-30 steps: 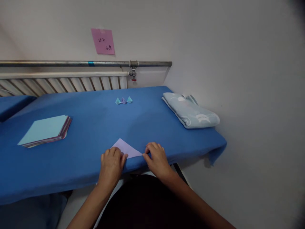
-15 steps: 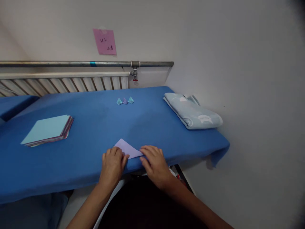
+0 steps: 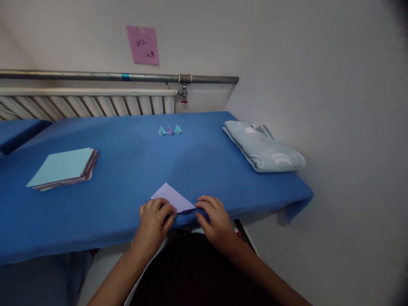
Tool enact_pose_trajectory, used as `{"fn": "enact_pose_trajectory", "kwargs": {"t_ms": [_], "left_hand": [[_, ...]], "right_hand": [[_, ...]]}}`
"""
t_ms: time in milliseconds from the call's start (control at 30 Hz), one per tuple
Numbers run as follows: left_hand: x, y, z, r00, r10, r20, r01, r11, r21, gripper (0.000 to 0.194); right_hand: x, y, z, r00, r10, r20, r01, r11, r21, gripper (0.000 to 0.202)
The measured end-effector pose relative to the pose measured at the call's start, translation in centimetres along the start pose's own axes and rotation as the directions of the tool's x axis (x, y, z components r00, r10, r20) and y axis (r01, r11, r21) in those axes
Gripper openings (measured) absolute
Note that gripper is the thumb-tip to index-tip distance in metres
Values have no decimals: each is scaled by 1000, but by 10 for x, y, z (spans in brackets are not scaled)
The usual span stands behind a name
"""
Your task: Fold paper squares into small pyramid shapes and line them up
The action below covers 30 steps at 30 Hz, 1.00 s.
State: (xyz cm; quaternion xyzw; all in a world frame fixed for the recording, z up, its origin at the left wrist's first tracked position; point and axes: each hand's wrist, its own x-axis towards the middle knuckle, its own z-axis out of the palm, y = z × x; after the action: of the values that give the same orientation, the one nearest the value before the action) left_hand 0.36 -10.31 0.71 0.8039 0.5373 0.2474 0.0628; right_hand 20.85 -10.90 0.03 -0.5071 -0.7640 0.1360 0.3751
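Note:
A folded sheet of lilac paper (image 3: 174,198) lies near the front edge of the blue-covered surface, one corner pointing away from me. My left hand (image 3: 156,219) is closed on its near left side, thumb and fingers pinching the edge. At the right corner, my right hand (image 3: 214,217) has its thumb and forefinger closed on the paper's tip. Between the hands, the near edge is slightly lifted, with a dark gap beneath it. Part of the paper's left side is hidden by my left fingers.
A stack of coloured paper (image 3: 65,166), light blue on top, lies to the left. Three small folded paper pieces (image 3: 170,131) sit in a row farther back. A folded light-blue blanket (image 3: 266,148) rests at the right by the wall. A radiator (image 3: 105,105) and pipe (image 3: 89,76) run behind.
The near edge of the lilac paper has come up slightly. My left thumb and fingers have drawn into a pinch, and my right hand has shifted a little right. The view has tilted slightly.

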Motion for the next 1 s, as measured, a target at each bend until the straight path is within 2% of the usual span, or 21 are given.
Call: {"fn": "enact_pose_trajectory", "kwargs": {"t_ms": [133,567,1000], "left_hand": [[-1,6,4,994,83,-71,-80,996,44,11],[1,7,-4,982,188,-10,-188,982,-25,15],[5,3,-5,989,146,-7,-145,978,-152,16]], "right_hand": [[-2,2,-2,998,33,-54,-35,999,-26,19],[-1,5,-7,1000,0,11,1,996,-89,17],[7,1,-10,997,57,50,-53,994,-95,11]]}}
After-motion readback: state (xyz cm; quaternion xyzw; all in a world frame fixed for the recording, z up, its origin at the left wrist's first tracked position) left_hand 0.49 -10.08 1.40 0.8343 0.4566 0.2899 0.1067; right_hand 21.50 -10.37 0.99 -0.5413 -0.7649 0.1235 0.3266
